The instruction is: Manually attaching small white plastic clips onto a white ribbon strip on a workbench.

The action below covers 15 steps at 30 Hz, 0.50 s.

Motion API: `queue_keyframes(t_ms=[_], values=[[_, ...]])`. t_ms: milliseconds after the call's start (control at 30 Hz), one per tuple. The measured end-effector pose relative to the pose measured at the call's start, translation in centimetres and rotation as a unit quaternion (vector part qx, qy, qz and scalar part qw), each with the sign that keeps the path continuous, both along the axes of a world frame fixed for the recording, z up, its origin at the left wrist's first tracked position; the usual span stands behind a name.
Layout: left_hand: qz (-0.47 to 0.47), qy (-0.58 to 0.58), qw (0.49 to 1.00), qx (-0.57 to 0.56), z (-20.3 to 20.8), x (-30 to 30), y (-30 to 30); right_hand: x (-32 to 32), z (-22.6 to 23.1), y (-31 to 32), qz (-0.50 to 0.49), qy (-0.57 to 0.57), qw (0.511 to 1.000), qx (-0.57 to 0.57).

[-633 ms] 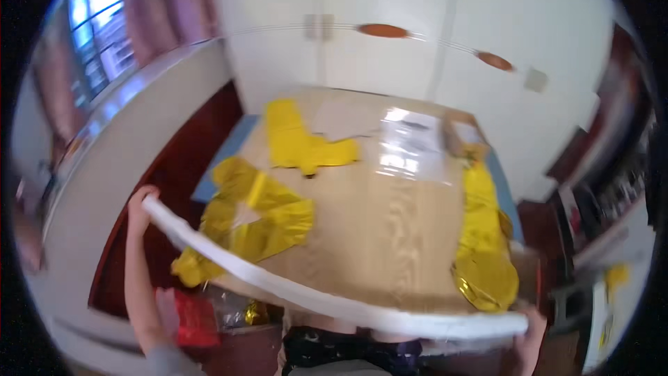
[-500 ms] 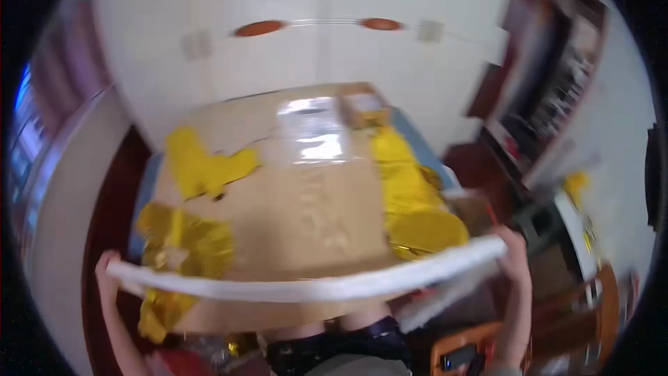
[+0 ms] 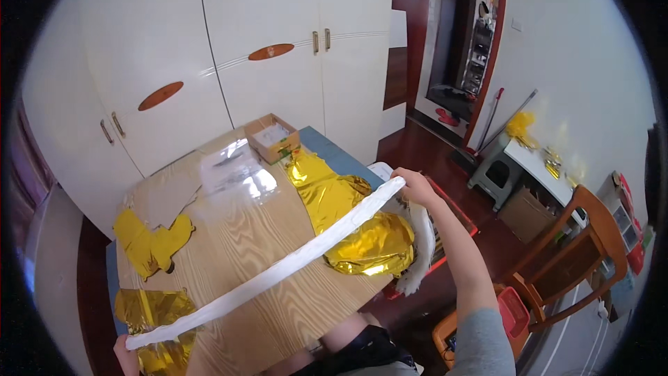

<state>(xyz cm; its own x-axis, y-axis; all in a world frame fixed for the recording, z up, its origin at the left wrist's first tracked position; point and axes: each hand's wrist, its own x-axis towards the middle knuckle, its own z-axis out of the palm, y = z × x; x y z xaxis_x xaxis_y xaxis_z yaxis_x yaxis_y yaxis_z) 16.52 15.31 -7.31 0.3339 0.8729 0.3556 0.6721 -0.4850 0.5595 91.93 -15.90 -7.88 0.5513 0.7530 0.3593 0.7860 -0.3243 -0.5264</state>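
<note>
A long, soft white strip (image 3: 268, 275) is stretched taut slantwise over the table, from lower left to upper right. At its lower left end my left hand (image 3: 126, 355) is closed on it, partly cut off by the view's edge. My right hand (image 3: 414, 186) grips the other end, past the table's right side. From near that end a loose, fluffy white length (image 3: 421, 247) hangs down. Under the strip lie shiny flat gold foil pieces: one (image 3: 163, 306) by my left hand, a larger one (image 3: 327, 195) at the right. A matte yellow piece (image 3: 149, 237) lies farther left.
The wood-grain table (image 3: 240, 237) bears a clear plastic sheet (image 3: 240, 170) and an open cardboard box (image 3: 271, 138) at its far side. White cupboards (image 3: 264, 0) stand behind. To the right are a wooden chair (image 3: 584, 264) and a small white table (image 3: 536, 163).
The view has swung to the right and sharpened. The white strip, nearly level before, now slants up to the right. Both hands still hold its ends.
</note>
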Motion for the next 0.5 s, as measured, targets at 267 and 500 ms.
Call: queue_keyframes(t_ms=[267, 500], values=[[0.009, 0.109, 0.991, 0.081, -1.0, 1.7, 0.5, 3.7, -8.9, 1.7, -0.021, 0.041, 0.999, 0.015], [-0.020, 0.137, 0.990, 0.016, -0.9, 5.4, -0.3, 4.0, -20.1, -0.6, 0.063, 0.461, 0.883, 0.059]])
